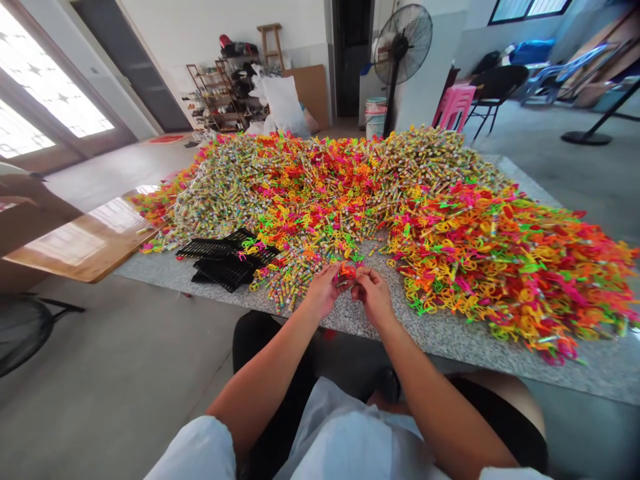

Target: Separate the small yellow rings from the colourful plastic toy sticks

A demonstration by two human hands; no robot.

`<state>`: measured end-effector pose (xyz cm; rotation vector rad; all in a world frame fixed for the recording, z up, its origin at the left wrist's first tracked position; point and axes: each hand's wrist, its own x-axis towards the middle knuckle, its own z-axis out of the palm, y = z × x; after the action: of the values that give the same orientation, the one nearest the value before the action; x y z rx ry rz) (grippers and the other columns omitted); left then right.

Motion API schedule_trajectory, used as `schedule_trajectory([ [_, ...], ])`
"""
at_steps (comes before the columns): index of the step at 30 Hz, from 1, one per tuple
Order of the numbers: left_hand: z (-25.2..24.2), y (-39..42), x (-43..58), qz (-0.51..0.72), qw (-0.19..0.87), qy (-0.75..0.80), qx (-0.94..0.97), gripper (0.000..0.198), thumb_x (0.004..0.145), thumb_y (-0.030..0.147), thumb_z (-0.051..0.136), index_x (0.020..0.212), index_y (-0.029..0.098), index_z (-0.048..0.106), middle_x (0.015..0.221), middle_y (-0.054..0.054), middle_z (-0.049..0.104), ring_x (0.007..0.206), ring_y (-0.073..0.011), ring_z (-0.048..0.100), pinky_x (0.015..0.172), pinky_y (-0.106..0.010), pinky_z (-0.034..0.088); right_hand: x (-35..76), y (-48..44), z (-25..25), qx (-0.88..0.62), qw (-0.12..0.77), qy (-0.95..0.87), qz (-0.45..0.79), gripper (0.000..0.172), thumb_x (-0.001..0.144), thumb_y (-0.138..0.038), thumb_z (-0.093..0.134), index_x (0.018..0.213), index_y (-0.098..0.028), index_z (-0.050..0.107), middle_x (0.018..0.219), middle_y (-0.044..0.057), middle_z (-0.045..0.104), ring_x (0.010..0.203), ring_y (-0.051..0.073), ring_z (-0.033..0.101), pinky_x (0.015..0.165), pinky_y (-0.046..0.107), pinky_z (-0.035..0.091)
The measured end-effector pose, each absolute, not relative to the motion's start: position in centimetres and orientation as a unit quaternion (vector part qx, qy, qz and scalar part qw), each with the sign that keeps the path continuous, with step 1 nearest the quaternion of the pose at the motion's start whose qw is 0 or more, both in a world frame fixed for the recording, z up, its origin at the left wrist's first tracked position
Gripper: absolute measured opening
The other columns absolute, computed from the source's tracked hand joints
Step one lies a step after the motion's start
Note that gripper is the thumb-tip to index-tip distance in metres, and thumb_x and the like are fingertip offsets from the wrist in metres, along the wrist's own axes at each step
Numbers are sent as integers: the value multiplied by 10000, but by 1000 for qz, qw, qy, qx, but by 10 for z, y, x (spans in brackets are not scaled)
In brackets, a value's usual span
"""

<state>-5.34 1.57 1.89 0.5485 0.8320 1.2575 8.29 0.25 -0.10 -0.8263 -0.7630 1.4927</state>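
My left hand (325,291) and my right hand (371,293) meet just above the front edge of the speckled table. Between their fingertips is a small red plastic piece (347,270), pinched from both sides; its exact shape is too small to make out. Left of my hands lies a loose bunch of small patterned sticks (287,283). Beside that, black slotted plastic trays (225,260) are stacked crosswise. To the right spreads a big heap of bright plastic pieces (480,253) in red, orange, yellow, pink and green, some with sticks attached.
Mounds of patterned sticks (220,190) and coloured pieces cover the back of the granite-look table (450,340). A wooden table (80,240) adjoins at left. Behind stand a fan (403,47), pink stools (457,103), a black chair (500,87) and a shelf rack (220,93).
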Motion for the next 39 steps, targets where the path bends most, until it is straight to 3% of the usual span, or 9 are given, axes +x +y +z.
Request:
schedule_trajectory([
  [4, 17, 16, -47, 577, 683, 411, 178, 283, 794, 367, 798, 963, 183, 665, 899, -42, 706, 766, -143, 687, 655, -256, 559, 86, -1, -6, -367, 608, -326, 624, 272, 789, -421, 764, 899, -220, 617, 760, -6, 712, 469, 97, 551, 430, 222, 459],
  [13, 9, 18, -32, 582, 685, 406, 165, 317, 776, 401, 813, 900, 180, 622, 794, -24, 675, 722, -149, 677, 666, -278, 571, 82, -5, -11, -376, 618, -315, 614, 332, 756, -434, 805, 957, -222, 647, 636, -50, 636, 475, 102, 531, 451, 223, 440],
  [19, 9, 12, -26, 574, 678, 408, 209, 382, 785, 486, 795, 913, 168, 626, 757, -33, 668, 627, -147, 650, 525, -248, 505, 82, -7, -13, -352, 632, -295, 624, 342, 758, -407, 814, 987, -220, 641, 841, 4, 735, 526, 93, 555, 477, 222, 448],
  [24, 12, 10, -24, 561, 669, 442, 207, 403, 806, 533, 761, 924, 167, 641, 726, -36, 660, 614, -156, 645, 508, -249, 490, 83, -8, -14, -351, 622, -280, 642, 330, 755, -390, 819, 978, -216, 648, 855, 17, 750, 529, 95, 567, 475, 221, 452],
  [32, 3, 8, -23, 582, 673, 410, 201, 357, 747, 429, 837, 907, 176, 643, 723, -2, 652, 632, -120, 639, 511, -201, 457, 91, -6, -16, -320, 587, -202, 716, 232, 747, -342, 822, 883, -208, 690, 816, -4, 742, 502, 71, 550, 420, 187, 433],
  [39, 2, 5, -22, 593, 648, 447, 172, 353, 705, 384, 864, 898, 177, 655, 738, 23, 641, 599, -90, 616, 520, -202, 461, 93, -6, -14, -371, 554, -193, 720, 287, 723, -384, 840, 879, -181, 709, 759, 17, 747, 466, 80, 558, 383, 182, 407],
])
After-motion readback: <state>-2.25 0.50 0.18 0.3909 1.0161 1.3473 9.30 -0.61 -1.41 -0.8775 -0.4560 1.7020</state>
